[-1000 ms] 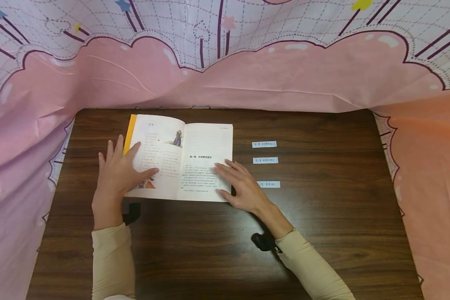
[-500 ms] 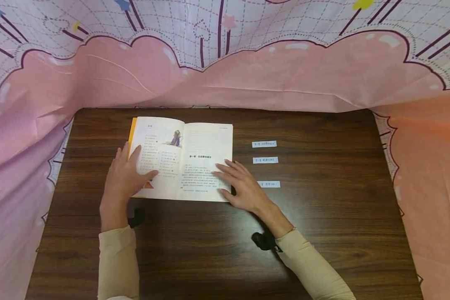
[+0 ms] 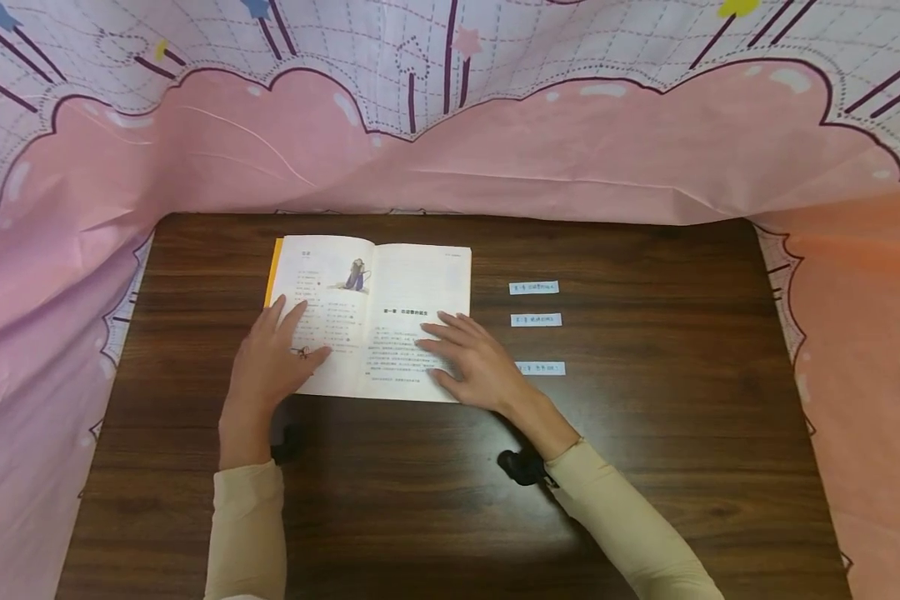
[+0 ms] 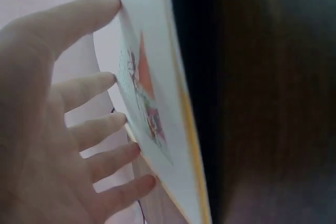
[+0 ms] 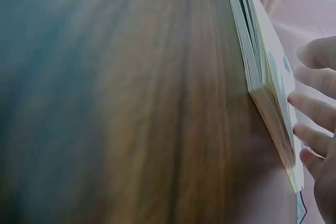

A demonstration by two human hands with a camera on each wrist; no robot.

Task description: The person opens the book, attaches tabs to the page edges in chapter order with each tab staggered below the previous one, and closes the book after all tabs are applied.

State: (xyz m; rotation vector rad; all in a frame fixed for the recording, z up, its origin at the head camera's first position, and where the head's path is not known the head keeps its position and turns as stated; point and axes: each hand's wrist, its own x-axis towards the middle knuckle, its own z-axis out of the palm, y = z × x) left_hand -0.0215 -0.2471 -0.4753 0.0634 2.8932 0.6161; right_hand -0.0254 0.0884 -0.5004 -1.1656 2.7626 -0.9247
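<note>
Touching, it seems, one open book, left hand and right hand have fingers spread; three paper strips lie alongside.

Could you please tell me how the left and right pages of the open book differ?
The left page shows an illustration near its top; the right page shows none in view. The left page carries short lines in columns; the right page has a bold heading above fuller lines. Both are pale, printed and partly covered, by the left hand and right hand respectively.
</note>
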